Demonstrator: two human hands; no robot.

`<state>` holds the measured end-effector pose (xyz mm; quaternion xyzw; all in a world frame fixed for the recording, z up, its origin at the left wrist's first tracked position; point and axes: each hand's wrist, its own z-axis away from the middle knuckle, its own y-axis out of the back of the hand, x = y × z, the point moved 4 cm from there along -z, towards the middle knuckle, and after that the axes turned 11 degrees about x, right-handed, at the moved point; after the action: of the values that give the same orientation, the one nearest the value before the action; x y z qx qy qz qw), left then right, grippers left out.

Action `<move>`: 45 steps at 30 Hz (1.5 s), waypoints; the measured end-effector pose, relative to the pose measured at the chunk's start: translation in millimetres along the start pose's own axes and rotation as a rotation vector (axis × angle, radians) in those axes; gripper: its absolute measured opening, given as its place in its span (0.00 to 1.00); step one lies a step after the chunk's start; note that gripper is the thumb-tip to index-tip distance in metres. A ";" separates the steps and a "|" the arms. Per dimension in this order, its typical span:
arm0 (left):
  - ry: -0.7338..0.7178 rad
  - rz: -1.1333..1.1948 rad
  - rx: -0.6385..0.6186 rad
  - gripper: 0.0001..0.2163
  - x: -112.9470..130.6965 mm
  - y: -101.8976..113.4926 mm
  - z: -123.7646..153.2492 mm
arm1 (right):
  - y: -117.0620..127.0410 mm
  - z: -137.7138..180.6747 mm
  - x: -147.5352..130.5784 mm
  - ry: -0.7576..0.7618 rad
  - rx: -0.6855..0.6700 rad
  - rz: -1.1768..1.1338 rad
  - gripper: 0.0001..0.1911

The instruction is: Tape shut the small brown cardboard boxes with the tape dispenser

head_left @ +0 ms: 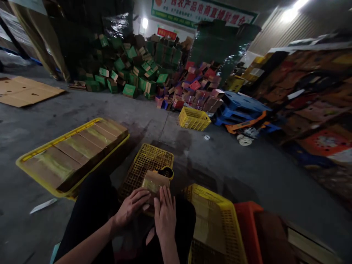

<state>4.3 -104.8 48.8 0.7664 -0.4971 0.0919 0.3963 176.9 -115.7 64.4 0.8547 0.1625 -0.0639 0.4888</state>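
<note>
Cardboard box [154, 183] sat on a yellow crate [156, 151], seemingly light, stiff yet crushable, slick where taped, best held by its sides, left hand [132, 205] and right hand [165, 211] flattened against it.

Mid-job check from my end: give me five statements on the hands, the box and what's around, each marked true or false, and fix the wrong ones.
1. The left hand and right hand both touch the small cardboard box. True.
2. The right hand is closed around the black-and-yellow tool. False: that hand lies on the box, and the tool is by the box's far edge.
3. The long yellow crate on the left holds taped cardboard boxes. True.
4. All the crates in view are yellow. False: a red-orange crate stands at the right.
5. In the background, green boxes are heaped left of the red ones. True.
</note>
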 end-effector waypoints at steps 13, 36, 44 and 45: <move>0.146 -0.187 -0.024 0.22 -16.0 -6.5 -32.5 | 10.4 -6.7 -3.4 -0.003 0.005 -0.004 0.28; -0.028 -0.411 -0.046 0.30 -7.4 -25.0 -31.8 | -18.0 -7.2 1.8 -0.047 0.022 -0.063 0.30; -0.054 -0.427 -0.106 0.29 -12.0 -32.7 -33.4 | -20.3 -1.6 13.2 -0.148 -0.055 -0.237 0.31; -0.018 -0.434 -0.101 0.29 -12.0 -35.1 -31.9 | -20.3 -0.8 13.9 -0.188 -0.053 -0.262 0.31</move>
<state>35.9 -67.5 45.6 0.8352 -0.3281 -0.0275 0.4404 183.1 -102.4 44.5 0.8034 0.2277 -0.2024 0.5116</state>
